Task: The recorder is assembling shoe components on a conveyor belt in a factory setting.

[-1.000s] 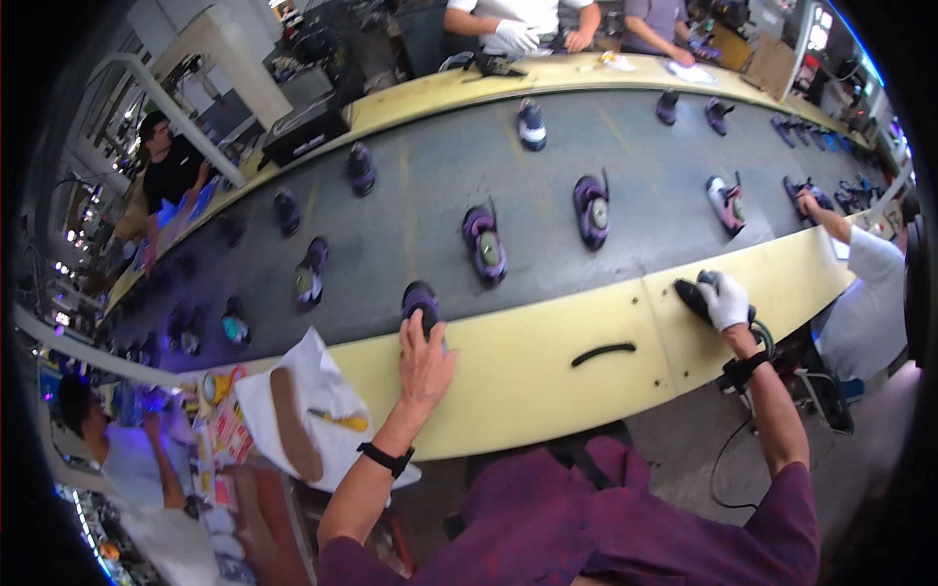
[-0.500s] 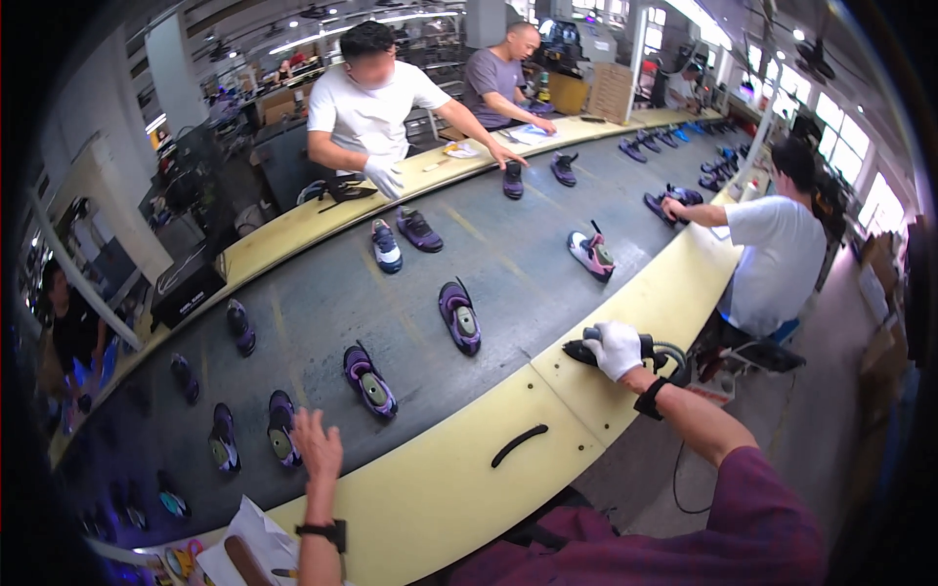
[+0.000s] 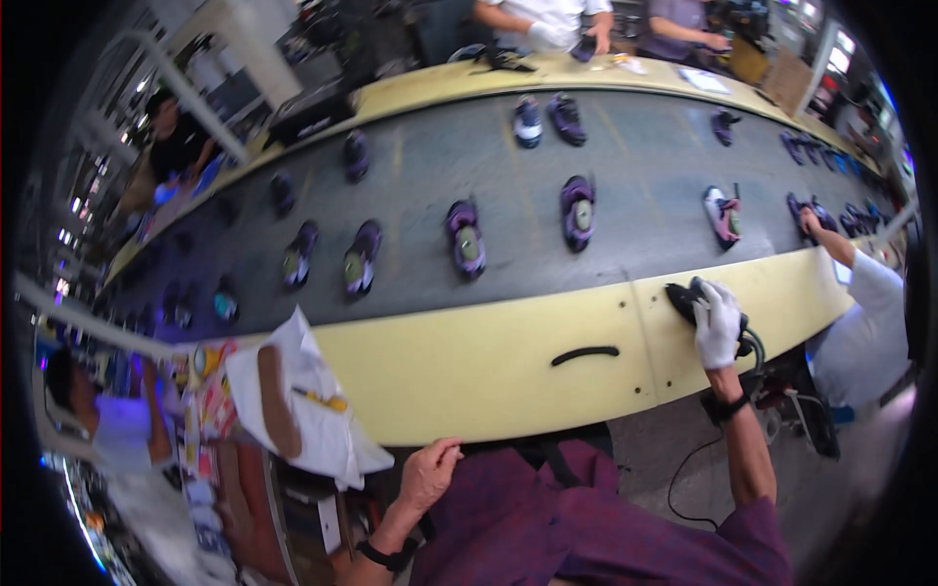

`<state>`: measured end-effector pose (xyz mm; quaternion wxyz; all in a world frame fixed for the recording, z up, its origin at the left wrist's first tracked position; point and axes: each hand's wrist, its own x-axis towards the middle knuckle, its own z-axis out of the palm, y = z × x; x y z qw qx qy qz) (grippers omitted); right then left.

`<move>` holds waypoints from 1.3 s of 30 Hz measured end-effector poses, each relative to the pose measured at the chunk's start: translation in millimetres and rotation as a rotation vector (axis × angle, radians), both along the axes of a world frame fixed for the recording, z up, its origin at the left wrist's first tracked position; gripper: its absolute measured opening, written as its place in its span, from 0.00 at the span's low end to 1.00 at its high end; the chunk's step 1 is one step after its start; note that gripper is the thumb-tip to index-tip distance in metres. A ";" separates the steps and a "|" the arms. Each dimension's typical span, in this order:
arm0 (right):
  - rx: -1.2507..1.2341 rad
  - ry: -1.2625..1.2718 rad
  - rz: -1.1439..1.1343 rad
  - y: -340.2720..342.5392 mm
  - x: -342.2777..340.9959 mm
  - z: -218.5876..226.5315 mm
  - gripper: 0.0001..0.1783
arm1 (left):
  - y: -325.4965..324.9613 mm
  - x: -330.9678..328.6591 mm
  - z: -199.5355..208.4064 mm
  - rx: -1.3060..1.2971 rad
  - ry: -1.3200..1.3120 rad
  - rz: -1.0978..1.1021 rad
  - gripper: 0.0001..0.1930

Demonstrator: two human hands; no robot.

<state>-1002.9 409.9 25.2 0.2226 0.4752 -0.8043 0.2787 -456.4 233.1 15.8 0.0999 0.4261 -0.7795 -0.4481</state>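
My right hand (image 3: 718,327), in a white glove, is wrapped round a black thing (image 3: 683,303) with a pointed end at the right part of the yellow table ledge (image 3: 469,361). Its kind is unclear; a greenish hose (image 3: 754,350) shows just behind it. My bare left hand (image 3: 428,477) is at the ledge's front edge, close to my shirt, with its fingers loosely curled together and nothing visible in them. On the ledge between my hands lies a curved black strip (image 3: 584,355). Beyond it, purple-and-black shoes (image 3: 467,239) stand apart on the grey conveyor belt (image 3: 410,303).
White paper (image 3: 327,430) with a brown sole-shaped piece (image 3: 277,400) and a yellow-handled tool (image 3: 322,398) lies at the ledge's left end. Across the belt, a co-worker's hand holds a dark shoe (image 3: 584,47). At right, another person's hand (image 3: 809,221) touches shoes.
My view has turned left. My left hand has drawn back from beside the shoes to the ledge's front edge, its fingers now curled. A co-worker across the belt has picked up a shoe.
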 end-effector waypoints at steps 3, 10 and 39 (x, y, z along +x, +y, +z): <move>-0.051 -0.304 0.272 22.0 75.7 21.2 0.07 | 28.4 59.2 -20.8 -0.122 -0.183 0.139 0.11; 0.713 -0.503 0.392 108.2 179.1 -116.9 0.08 | 114.7 189.5 -206.5 -0.140 -0.593 0.253 0.14; 1.362 -0.948 0.630 28.5 184.3 -96.6 0.17 | 83.9 135.6 -254.4 0.506 -0.300 0.854 0.19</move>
